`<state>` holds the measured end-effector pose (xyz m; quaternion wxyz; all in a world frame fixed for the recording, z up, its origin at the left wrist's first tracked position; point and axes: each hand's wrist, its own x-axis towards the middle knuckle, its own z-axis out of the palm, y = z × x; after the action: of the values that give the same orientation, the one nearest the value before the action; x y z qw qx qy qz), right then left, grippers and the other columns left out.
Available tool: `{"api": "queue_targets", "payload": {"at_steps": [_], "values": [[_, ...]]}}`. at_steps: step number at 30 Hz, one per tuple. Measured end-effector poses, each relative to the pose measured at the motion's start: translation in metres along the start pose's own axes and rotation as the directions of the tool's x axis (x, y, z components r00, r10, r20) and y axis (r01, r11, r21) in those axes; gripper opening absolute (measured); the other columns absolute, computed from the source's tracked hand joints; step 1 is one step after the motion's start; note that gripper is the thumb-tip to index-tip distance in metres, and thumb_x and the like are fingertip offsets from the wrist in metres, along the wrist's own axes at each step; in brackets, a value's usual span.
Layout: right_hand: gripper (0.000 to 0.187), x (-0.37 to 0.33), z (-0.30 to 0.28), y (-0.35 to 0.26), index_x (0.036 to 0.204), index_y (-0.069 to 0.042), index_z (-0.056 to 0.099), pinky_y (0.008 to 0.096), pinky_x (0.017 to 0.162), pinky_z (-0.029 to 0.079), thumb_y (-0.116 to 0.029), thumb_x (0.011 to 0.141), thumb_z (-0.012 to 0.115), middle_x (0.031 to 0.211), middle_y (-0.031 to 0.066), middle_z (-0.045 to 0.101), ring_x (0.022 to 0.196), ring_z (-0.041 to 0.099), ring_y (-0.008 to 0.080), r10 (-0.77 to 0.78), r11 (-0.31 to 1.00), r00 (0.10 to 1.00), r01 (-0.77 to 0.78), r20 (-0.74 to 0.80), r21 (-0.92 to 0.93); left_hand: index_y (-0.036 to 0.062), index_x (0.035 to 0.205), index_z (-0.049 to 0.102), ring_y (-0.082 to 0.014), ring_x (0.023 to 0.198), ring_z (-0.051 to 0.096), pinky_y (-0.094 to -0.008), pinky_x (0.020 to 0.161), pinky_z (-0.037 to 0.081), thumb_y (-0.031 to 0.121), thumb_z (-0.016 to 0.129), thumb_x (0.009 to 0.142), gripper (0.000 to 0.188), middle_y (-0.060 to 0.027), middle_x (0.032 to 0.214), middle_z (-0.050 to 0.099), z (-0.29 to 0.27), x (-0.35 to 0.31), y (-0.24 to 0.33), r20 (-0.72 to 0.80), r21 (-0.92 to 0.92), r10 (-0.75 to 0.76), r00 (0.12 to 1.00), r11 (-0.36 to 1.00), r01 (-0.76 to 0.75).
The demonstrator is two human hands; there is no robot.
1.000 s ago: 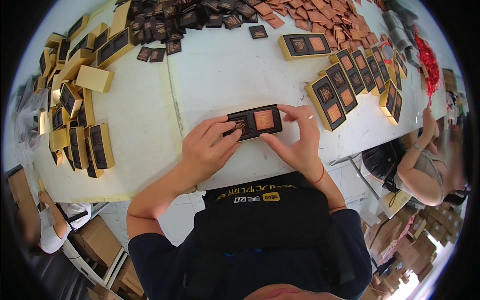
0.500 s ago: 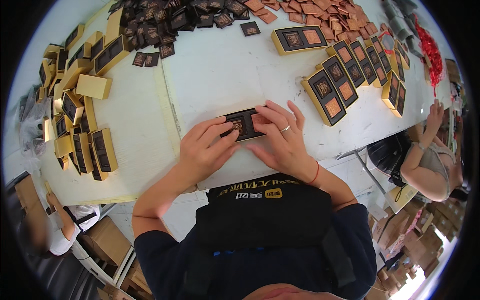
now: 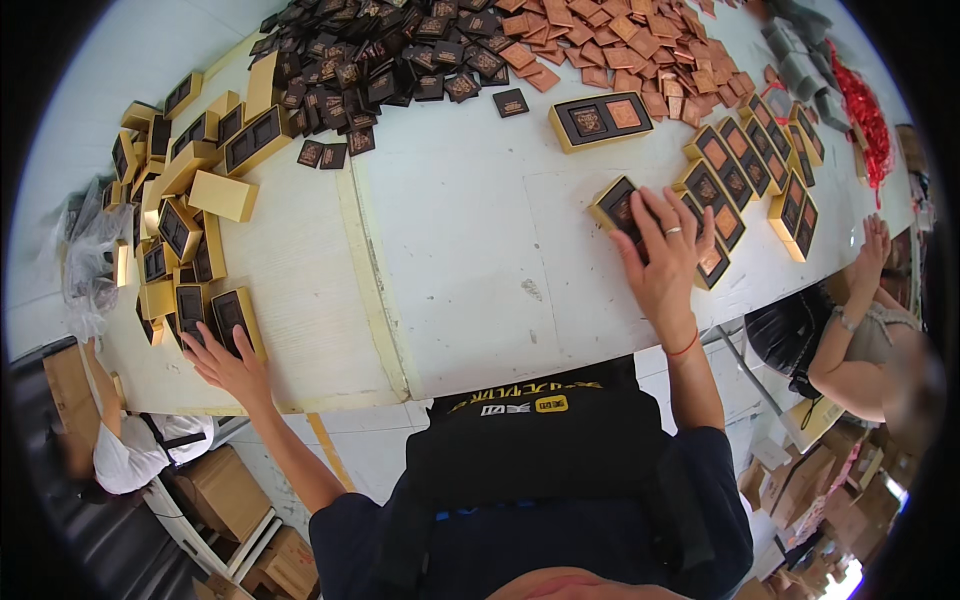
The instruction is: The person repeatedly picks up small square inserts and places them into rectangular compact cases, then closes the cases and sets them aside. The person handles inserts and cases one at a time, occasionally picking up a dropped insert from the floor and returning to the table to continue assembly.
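My left hand [image 3: 229, 366] is at the left pile, fingers apart, over the near ends of two open gold boxes; the nearer gold box [image 3: 236, 318] has a dark insert with bare compartments. On the right, my right hand [image 3: 662, 262] spans a filled gold box [image 3: 618, 203], thumb along its left side and fingers across its top and far side. That box lies slanted beside a row of filled boxes [image 3: 716, 200], each with a dark square and a copper-coloured square. My hand hides much of its contents.
Dark wrapped squares [image 3: 400, 60] and copper squares [image 3: 630, 45] lie heaped at the far edge. One filled box [image 3: 600, 122] stands before them. Empty gold boxes [image 3: 190, 160] are piled left, near clear plastic [image 3: 90, 270]. Red shiny material [image 3: 862, 125] and other people's arms [image 3: 860, 290] are at the sides.
My hands have parted from the middle of the table. The right has carried the filled box right, to the row; the left has moved to the gold boxes at left.
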<state>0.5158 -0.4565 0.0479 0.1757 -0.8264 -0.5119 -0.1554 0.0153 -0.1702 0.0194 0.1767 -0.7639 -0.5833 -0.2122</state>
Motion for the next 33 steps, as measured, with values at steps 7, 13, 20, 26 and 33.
{"api": "queue_targets", "payload": {"at_steps": [7,13,20,26,33], "values": [[0.040,0.085,0.019,-0.016,0.120,-0.008,0.066,0.0454,0.107,0.035,-0.011,0.080,0.074,0.125,0.0057,0.066,0.125,0.053,0.0288,-0.149,0.951,0.981,0.176,-0.121,0.255,0.0096,0.136,0.059,-0.0382,0.133,0.038,-0.0532,0.111,0.027,0.036,0.070,0.090,0.054,-0.0150,0.142,0.046,-0.020,-0.014,0.060,0.044,-0.147,0.061,0.997,0.988,-0.054],[0.010,0.174,0.103,-0.050,0.086,-0.005,0.069,0.0401,0.082,0.049,-0.004,0.076,0.067,0.091,0.0139,0.072,0.092,0.069,0.0272,-0.404,0.900,0.888,0.428,0.219,-0.075,0.0132,0.136,0.061,-0.0310,0.115,0.048,-0.0436,0.102,0.039,0.025,0.089,0.065,0.077,-0.0120,0.119,0.056,-0.055,-0.027,0.171,0.277,-0.621,0.364,0.889,0.774,-0.123],[0.006,0.179,0.089,-0.042,0.074,-0.005,0.071,0.0364,0.062,0.052,-0.006,0.077,0.065,0.075,0.0118,0.072,0.073,0.072,0.0286,-0.422,0.906,0.889,0.414,0.179,0.083,0.0115,0.137,0.059,-0.0302,0.108,0.053,-0.0418,0.097,0.044,0.025,0.089,0.066,0.078,-0.0121,0.117,0.057,-0.042,-0.010,0.265,0.064,-0.842,0.733,0.677,0.403,-0.357],[0.018,0.117,0.018,-0.047,0.103,-0.003,0.062,0.0233,0.062,0.046,-0.015,0.093,0.071,0.081,0.0013,0.071,0.078,0.069,0.0084,-0.291,0.174,0.789,-0.513,0.541,0.841,0.0060,0.143,0.045,-0.0316,0.117,0.054,-0.0419,0.102,0.045,0.022,0.092,0.064,0.093,-0.0136,0.126,0.055,-0.054,0.011,0.256,0.051,-0.856,0.746,0.664,0.376,-0.356],[0.024,0.067,0.012,-0.072,0.119,-0.002,0.066,0.0205,0.069,0.050,-0.008,0.097,0.062,0.095,0.0007,0.071,0.079,0.064,0.0056,-0.309,0.100,0.732,-0.610,0.607,0.786,0.0084,0.138,0.048,-0.0302,0.118,0.056,-0.0395,0.100,0.047,0.015,0.094,0.062,0.089,-0.0133,0.127,0.054,-0.034,-0.004,0.265,0.212,-0.956,0.679,0.703,0.295,0.004]]}}
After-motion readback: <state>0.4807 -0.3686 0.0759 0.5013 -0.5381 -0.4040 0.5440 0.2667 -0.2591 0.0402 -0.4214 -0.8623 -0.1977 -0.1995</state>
